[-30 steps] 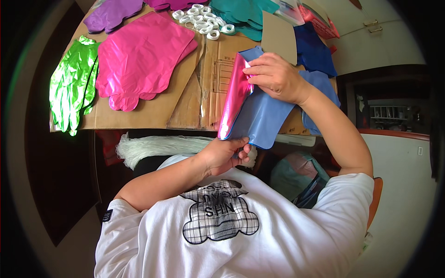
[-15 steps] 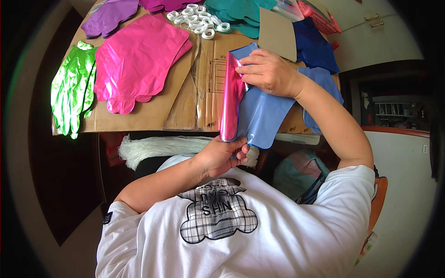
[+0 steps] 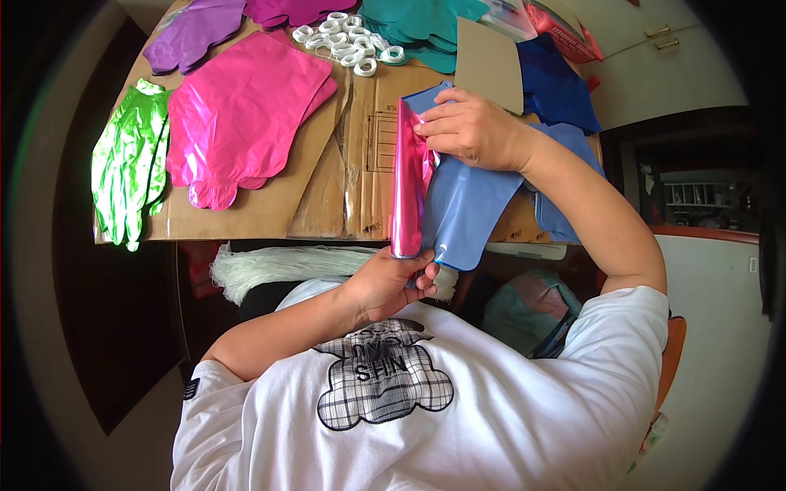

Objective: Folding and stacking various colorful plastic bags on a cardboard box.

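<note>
Between my hands is a flat, uninflated foil balloon, matte blue on the broad part, with a shiny pink strip folded along its left side. My right hand lies over the upper part, fingers bent and pressing on the pink foil's edge. At the lower end, just off the table's front edge, my left hand pinches the foil between thumb and fingers. Most of the balloon lies over the cardboard; its lower edge overhangs. To the right, partly under my right forearm, are more blue foil pieces.
Cardboard covers the table. At left lie pink foil pieces and shiny green foil. Farther back are purple, teal and dark blue pieces, white ribbon rolls, a tan card and a red basket. White strands hang below.
The balloon's lower end and my left hand have shifted slightly down. Both hands keep about the same hold on the foil, and the pink fold looks slightly more crumpled under my right fingers.
</note>
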The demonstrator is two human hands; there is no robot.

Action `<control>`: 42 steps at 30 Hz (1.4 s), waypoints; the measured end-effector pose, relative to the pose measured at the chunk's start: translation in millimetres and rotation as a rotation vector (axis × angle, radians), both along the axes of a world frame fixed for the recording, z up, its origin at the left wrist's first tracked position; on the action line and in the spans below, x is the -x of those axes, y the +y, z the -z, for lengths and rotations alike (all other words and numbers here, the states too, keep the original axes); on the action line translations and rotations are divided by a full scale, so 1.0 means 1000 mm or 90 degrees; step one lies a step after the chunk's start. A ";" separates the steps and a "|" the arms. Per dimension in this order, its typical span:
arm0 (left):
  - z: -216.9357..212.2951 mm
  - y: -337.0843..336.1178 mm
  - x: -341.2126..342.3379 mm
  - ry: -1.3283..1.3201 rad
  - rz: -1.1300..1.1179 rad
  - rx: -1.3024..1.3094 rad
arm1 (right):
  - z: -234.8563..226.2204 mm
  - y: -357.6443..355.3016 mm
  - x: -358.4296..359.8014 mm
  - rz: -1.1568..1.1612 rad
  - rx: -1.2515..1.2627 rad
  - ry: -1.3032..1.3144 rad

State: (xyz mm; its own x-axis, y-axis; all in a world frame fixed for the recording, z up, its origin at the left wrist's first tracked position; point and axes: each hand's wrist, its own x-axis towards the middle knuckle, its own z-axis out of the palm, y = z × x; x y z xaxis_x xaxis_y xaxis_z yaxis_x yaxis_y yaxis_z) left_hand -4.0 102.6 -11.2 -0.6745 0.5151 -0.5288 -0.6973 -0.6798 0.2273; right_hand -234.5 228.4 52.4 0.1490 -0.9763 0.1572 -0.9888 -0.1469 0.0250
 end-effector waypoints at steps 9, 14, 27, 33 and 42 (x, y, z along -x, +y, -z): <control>0.006 -0.005 -0.001 0.017 0.031 -0.009 | 0.004 0.001 0.002 0.004 0.017 -0.019; 0.003 -0.053 -0.006 0.104 0.313 0.055 | 0.006 -0.001 0.004 -0.008 0.025 -0.029; -0.050 -0.097 0.119 1.214 0.094 1.035 | 0.008 0.002 0.006 -0.003 0.026 -0.038; -0.030 -0.098 0.129 1.237 0.187 1.016 | 0.008 0.005 0.006 0.007 0.021 -0.033; -0.031 -0.094 0.121 1.206 0.243 1.090 | 0.010 0.007 0.004 0.012 0.037 -0.021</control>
State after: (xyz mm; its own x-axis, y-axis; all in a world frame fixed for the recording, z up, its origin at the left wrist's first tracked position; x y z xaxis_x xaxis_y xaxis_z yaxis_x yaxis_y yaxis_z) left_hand -125.0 8.3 19.4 -0.7012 0.6544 0.2829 0.7114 0.6161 0.3381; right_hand -239.0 235.2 42.5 0.1241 -0.9679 0.2186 -0.9919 -0.1270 0.0006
